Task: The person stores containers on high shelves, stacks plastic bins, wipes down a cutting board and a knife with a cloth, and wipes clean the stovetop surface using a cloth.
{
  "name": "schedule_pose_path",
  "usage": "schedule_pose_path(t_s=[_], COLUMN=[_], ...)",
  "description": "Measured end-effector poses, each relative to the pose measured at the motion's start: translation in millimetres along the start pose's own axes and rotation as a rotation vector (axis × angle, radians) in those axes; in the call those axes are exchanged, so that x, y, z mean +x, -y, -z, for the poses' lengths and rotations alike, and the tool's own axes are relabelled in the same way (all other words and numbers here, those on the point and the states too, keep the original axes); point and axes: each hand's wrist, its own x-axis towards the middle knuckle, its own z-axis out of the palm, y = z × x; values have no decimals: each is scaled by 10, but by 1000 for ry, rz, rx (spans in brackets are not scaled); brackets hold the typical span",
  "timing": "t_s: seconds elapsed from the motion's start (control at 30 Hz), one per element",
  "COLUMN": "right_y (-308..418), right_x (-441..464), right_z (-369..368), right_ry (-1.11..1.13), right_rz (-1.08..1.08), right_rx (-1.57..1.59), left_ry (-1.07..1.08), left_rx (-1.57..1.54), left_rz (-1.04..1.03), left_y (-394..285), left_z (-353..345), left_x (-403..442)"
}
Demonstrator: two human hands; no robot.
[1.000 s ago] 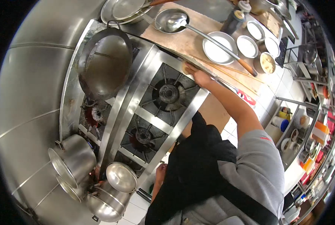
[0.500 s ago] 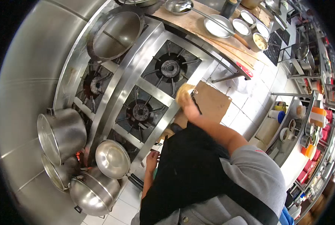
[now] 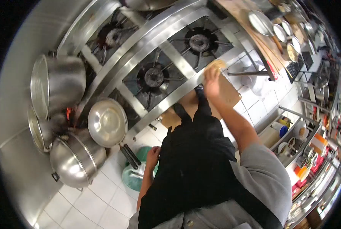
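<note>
A yellowish, crumpled cloth [image 3: 218,63] lies under the fingers of my right hand [image 3: 213,84], which is closed on it at the front steel edge of the stove [image 3: 180,87]. Just behind that edge is a black burner [image 3: 199,43], and a second burner [image 3: 154,77] sits to its left. My left hand [image 3: 153,155] hangs low beside my black apron, above a green tub [image 3: 134,177]; its fingers are turned away and partly hidden.
To the left, a pan [image 3: 107,122] with dark handles juts past the stove corner. A tall pot [image 3: 63,86] stands near a visible flame [image 3: 68,113], above a rounded steel pot [image 3: 73,160]. Cardboard [image 3: 229,95] covers floor tiles. Bowls and a ladle rest on the wooden counter [image 3: 235,9].
My right hand has slid the cloth rightward along the stove's front edge. The view has shifted, bringing more of the green tub and floor into sight. My left hand stays low at my side.
</note>
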Motion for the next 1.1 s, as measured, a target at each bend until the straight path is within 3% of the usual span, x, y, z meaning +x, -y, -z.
schedule_pose_path(t_s=[0.03, 0.1, 0.17, 0.2, 0.27, 0.33, 0.37, 0.43, 0.47, 0.5, 0.6, 0.63, 0.67, 0.73, 0.8, 0.93, 0.97, 1.0, 1.1], right_y=[463, 1351, 1923, 2084, 1989, 1525, 1339, 841, 683, 682, 1179, 1448, 1724, 2230, 2682, 3901, 4110, 4147, 4162], right_x=[-207, -544, -680, -747, -617, -481, -400, -336, -318, -366, -520, -517, -590, -728, -825, -1166, -1202, -1196, -1148], right_z=[198, 609, 703, 599, 511, 1077, 419, 374, 543, 672, 701, 986, 775, 847, 1064, 570, 622, 812, 803], right_ry=[-207, -244, -57, -7, 45, 670, 203, -81, -89, 66, 24, 36, 46, 48, 81, 44, -5, -93, -87], right_rz=[23, 206, 497, 640, 632, 166, 661, 493, 455, 358, 427, 538, 723, 797, 1005, 1005, 1032, 1125, 1112], right_rx=[500, 421, 75, 321, 806, 1259, 794, 858, 688, 657, 317, 134, -47, -15, -120, 656, 837, 842, 958], left_ry=[-6, -24, -32, -36, -49, -54, -67, -93, -104, -144, -98, -62, -39, -176, -193, -285, -298, -255, -155], left_rx=[-2, 27, -7, -26, -110, -298, -436, -586, -658, -545, -276, -480, -752, -624, -607, -495, -305, -373, -481], left_rz=[10, -6, 43, 64, 56, 108, 116, 199, 241, 64, 3, 108, 138, 203, 220, 167, 117, 129, 106], left_y=[-79, 65, 43, 37, 219, 362, 427, 661, 818, 1124, 1476, 1759, 1822, 1851, 1656, 1927, 2020, 1828, 1351], left_z=[-11, -81, -104, -122, -159, -161, -175, -256, -309, -439, -622, -764, -855, -1037, -998, -1210, -1225, -1161, -945], left_x=[-81, -119, -188, -211, -180, -245, -298, -438, -510, -610, -845, -890, -953, -1032, -1214, -1319, -1333, -1328, -1499])
